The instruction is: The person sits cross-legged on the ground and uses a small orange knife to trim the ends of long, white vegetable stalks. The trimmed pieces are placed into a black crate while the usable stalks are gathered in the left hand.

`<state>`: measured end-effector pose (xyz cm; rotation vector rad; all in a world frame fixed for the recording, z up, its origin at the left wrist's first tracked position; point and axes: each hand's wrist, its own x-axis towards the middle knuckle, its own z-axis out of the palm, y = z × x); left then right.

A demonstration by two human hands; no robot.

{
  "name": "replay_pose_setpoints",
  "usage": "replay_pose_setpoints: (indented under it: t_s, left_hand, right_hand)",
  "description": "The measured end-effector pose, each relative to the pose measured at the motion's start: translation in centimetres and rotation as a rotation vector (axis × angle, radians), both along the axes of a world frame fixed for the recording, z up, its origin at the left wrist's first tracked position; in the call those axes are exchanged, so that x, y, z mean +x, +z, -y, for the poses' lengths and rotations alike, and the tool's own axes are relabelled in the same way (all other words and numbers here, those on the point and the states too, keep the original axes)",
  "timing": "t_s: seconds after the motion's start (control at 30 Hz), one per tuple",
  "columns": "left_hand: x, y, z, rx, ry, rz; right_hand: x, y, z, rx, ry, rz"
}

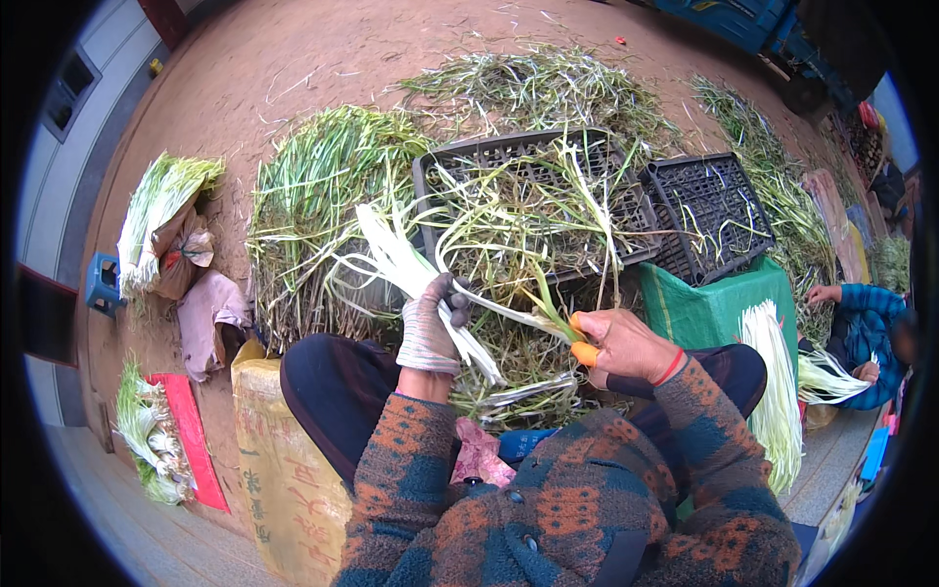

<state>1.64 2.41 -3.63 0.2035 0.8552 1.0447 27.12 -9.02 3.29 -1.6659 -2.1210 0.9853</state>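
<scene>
My left hand (434,326), in a striped knit glove with dark fingertips, grips a bunch of white-stemmed leafy stalks (396,253). Orange finger covers are on the thumb and a finger of my right hand (623,345), which pinches a yellow-green leaf (563,323) at a long pale stalk running across from my left hand. Beyond my hands, a black plastic crate (484,150) lies under tangled leaves and stalks. Trimmed stalks and scraps (535,389) lie between my knees.
A green heap (323,191) stands left of the crate. At right are a smaller black crate (715,220), a green sack (682,301) and white stalks (774,396). A yellow sack (293,462) lies by my left knee. Another person (873,330) sits at far right, holding pale stalks.
</scene>
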Motion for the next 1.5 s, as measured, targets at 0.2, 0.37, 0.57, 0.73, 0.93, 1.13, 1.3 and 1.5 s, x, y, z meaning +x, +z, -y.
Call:
replay_pose_setpoints:
  t_s: [0.2, 0.37, 0.57, 0.73, 0.93, 1.13, 1.3, 1.5]
  left_hand:
    - [-0.4, 0.5, -0.3, -0.018, 0.053, -0.025]
    - [-1.0, 0.8, -0.5, 0.039, 0.057, -0.061]
    - [-2.5, 0.9, -1.0, 0.044, 0.113, -0.082]
    - [-2.4, 1.2, -0.6, 0.117, 0.018, -0.091]
    - [-1.0, 2.2, 0.2, 0.152, -0.059, -0.019]
    - [-0.8, 1.5, 0.9, 0.194, -0.209, 0.042]
    - [-0.3, 0.9, 1.1, 0.261, -0.129, 0.031]
    - [0.2, 0.8, 1.0, 0.204, -0.125, -0.134]
  right_hand:
    - [2.8, -0.6, 0.7, 0.102, 0.001, 0.346]
    - [8.5, -3.3, 1.2, 0.138, -0.062, 0.617]
    - [16.4, -8.5, 2.9, -0.029, -0.154, 0.876]
    - [14.5, -7.0, 2.2, -0.183, -0.18, 0.924]
    - [1.8, -1.5, -2.6, 0.047, -0.162, 0.053]
    - [-6.9, -2.6, -5.7, -0.092, -0.166, -0.359]
    - [-7.5, -4.0, -5.7, -0.171, -0.284, -0.571]
    - [-7.2, -4.7, -4.9, -0.211, -0.377, -0.623]
